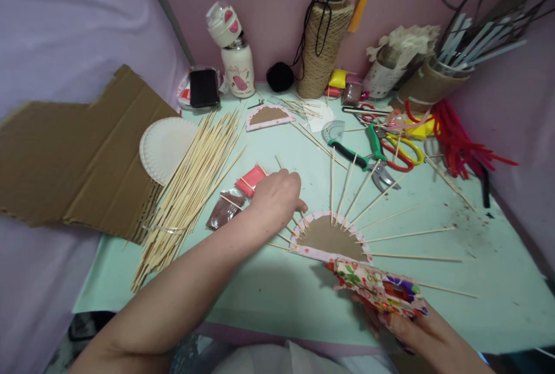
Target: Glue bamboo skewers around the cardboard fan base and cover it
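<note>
Right hand [401,328] grips a floral glue gun [366,286] by the half-disc [329,238] on the counter [243,302]; left hand [277,197] curls over its sticks [333,186], whether gripping I can't tell; a brown tube [431,86] holds white rods [454,34]

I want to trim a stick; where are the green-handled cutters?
In the head view, the green-handled cutters lie right of centre on the table, near the clear protractor and the yellow scissor handle.
</note>
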`<action>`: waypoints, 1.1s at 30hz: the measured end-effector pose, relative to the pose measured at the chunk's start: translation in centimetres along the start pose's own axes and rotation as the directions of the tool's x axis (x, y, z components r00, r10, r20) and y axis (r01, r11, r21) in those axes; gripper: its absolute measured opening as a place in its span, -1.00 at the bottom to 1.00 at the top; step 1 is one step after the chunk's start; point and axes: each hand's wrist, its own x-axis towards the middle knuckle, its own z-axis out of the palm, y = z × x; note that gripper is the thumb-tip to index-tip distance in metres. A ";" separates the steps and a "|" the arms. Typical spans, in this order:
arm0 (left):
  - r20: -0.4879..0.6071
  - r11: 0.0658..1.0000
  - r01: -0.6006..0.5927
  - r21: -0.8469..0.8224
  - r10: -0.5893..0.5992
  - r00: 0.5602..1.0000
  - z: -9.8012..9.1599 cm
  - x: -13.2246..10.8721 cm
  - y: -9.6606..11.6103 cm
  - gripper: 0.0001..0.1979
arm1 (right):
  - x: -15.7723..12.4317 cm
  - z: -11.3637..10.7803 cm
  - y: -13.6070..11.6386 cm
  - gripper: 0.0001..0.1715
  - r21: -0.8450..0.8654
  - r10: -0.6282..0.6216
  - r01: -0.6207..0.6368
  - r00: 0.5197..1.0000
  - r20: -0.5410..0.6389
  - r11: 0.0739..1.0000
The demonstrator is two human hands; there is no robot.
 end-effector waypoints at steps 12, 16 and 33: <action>0.019 1.000 0.000 -0.011 0.000 1.000 -0.4 -0.2 -0.1 -0.61 | 0.5 -1.0 1.5 -0.28 -0.066 -0.061 0.067 0.993 0.098 0.996; 0.021 1.000 0.000 -0.002 0.000 1.000 -0.6 -0.2 -0.2 -0.61 | 0.3 -0.7 1.4 -0.21 -0.033 -0.024 0.026 0.998 0.061 0.999; -0.091 0.999 0.014 -0.028 -0.017 0.996 -1.0 -0.7 -0.6 -0.61 | 0.2 -0.7 1.6 -0.26 0.001 -0.032 0.032 0.998 0.049 0.999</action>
